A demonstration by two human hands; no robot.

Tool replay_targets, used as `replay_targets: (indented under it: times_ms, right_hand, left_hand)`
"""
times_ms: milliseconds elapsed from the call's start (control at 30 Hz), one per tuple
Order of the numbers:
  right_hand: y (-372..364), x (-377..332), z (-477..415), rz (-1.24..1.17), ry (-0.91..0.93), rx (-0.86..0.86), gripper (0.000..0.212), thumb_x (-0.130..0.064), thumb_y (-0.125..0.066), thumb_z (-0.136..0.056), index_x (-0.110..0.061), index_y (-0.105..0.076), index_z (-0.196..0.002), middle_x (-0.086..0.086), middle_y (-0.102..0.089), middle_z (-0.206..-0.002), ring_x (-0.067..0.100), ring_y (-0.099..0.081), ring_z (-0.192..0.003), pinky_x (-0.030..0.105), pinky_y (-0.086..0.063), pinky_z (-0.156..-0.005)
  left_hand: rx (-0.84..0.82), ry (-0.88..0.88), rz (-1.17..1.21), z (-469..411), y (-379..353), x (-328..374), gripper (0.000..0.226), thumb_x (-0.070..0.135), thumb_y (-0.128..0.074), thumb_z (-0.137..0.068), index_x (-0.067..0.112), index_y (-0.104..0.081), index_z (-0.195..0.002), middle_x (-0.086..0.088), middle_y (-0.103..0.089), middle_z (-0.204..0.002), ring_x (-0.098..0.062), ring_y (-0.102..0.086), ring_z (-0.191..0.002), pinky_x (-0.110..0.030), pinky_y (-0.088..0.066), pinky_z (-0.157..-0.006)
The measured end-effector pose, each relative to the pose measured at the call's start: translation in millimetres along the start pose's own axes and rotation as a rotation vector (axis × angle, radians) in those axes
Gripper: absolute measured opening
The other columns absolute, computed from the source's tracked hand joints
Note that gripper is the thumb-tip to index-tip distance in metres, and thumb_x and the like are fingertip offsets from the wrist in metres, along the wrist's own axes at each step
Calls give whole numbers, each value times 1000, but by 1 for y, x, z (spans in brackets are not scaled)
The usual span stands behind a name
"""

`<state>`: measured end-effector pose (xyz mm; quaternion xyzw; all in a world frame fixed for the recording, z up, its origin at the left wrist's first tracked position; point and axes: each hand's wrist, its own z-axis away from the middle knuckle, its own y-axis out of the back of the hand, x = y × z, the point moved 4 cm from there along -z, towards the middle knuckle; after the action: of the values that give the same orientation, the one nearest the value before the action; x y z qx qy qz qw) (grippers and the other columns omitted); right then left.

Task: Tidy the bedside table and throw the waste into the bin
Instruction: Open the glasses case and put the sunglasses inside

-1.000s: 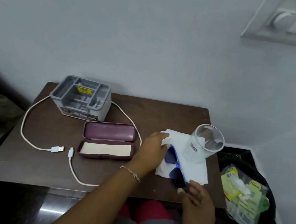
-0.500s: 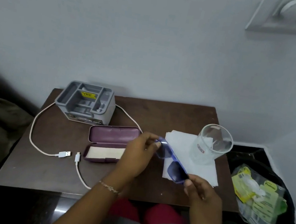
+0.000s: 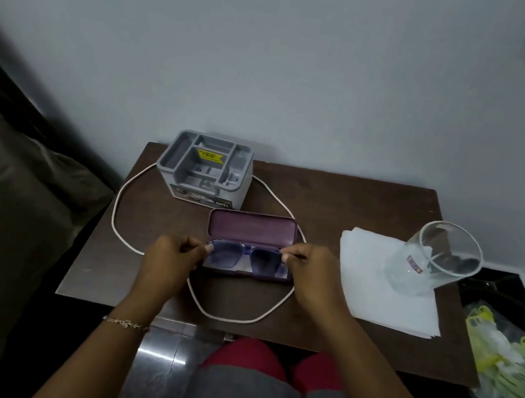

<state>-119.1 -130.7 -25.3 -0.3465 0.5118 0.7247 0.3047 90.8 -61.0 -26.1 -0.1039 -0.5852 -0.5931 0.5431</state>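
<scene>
Blue sunglasses (image 3: 248,258) lie in the lower half of an open maroon glasses case (image 3: 252,231) in the middle of the dark brown bedside table (image 3: 354,197). My left hand (image 3: 169,260) pinches the left end of the frame. My right hand (image 3: 315,272) pinches the right end. A clear glass (image 3: 433,258) stands on a stack of white tissues (image 3: 388,299) at the table's right. A black bin (image 3: 508,298) holding green and yellow wrappers (image 3: 509,365) sits on the floor to the right.
A grey compartment organiser (image 3: 206,168) stands at the back of the table against the wall. A white cable (image 3: 119,210) loops around it and the case, down to the front edge. Bedding (image 3: 4,198) lies to the left. My knees are below the front edge.
Both hands lifted the blue sunglasses off the tissues by the glass, carried them left, and now hold them in the open case. The camera view also shifted.
</scene>
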Motion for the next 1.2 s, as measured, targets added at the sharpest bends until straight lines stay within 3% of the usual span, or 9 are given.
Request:
replay_targets:
  times_ms: [167, 300, 533, 667, 767, 933, 1067, 1133, 1200]
  right_hand:
    - [-7, 3, -4, 141, 70, 27, 16, -9, -59, -86, -8, -74, -82, 0, -61, -76, 5, -52, -63, 12, -36, -56]
    - [-9, 5, -6, 126, 74, 64, 4, -10, -66, -82, -12, -70, -84, 5, -63, -87, 8, -54, -65, 9, -36, -57]
    - [1, 12, -10, 51, 2, -70, 42, -13, -54, -92, -19, -48, -132, 6, -50, -122, 19, -55, -103, 28, -42, -88]
    - [-2, 13, -16, -110, 3, -221, 59, 4, -51, -87, -25, -42, -138, -7, -56, -101, 8, -56, -84, 24, -47, -80]
    - [-2, 14, -15, -204, 38, -229, 66, 11, -51, -84, -33, -42, -132, -8, -54, -102, 11, -58, -89, 18, -50, -72]
    - [-3, 15, -7, -302, 45, -198, 66, 16, -48, -83, -47, -46, -102, 0, -50, -107, 19, -58, -85, 33, -57, -67]
    - [1, 13, 1, -191, 162, -99, 57, 10, -53, -85, -41, -56, -109, -8, -56, -110, 10, -63, -88, 16, -54, -71]
    - [0, 16, 4, -106, 187, -50, 54, 7, -53, -87, -36, -58, -120, -8, -54, -110, 6, -60, -95, 5, -45, -79]
    - [-3, 19, 7, -49, 199, -15, 52, 6, -49, -89, -32, -58, -124, -7, -53, -115, 5, -53, -104, -2, -35, -87]
  left_hand:
    - [6, -31, -94, 0, -5, -1, 19, 23, -72, -80, 22, -63, -63, 0, -61, -56, -11, -54, -53, -22, -36, -51]
    - [42, -41, -118, 1, -2, 3, 24, 20, -77, -73, 23, -60, -57, 4, -61, -57, -13, -58, -57, -21, -35, -47]
    - [-126, -159, 40, -4, -5, 8, 51, -5, -74, -70, 24, -55, -108, 11, -61, -88, -1, -55, -55, -12, -44, -58]
    - [-208, -210, 88, -9, -2, 2, 57, -13, -58, -81, 30, -46, -117, 12, -63, -92, 6, -61, -61, -8, -46, -57]
    - [-177, -197, 157, -11, 5, -7, 57, -17, -47, -85, 33, -49, -114, 17, -64, -92, -2, -61, -66, -11, -48, -56]
    - [-169, -185, 223, -10, 10, -16, 66, -14, -52, -84, 49, -54, -103, 14, -70, -88, -5, -65, -74, -13, -49, -54]
    - [-102, -259, 25, -13, 24, -15, 80, -12, -52, -83, 65, -55, -101, 36, -67, -86, 13, -62, -76, -3, -45, -68]
    - [-90, -238, -8, -13, 28, -16, 70, -12, -46, -84, 55, -59, -100, 30, -69, -81, 14, -61, -78, -3, -45, -65]
    - [-105, -194, 18, -12, 26, -17, 57, -8, -44, -88, 44, -65, -96, 14, -70, -89, -1, -64, -78, -9, -47, -58]
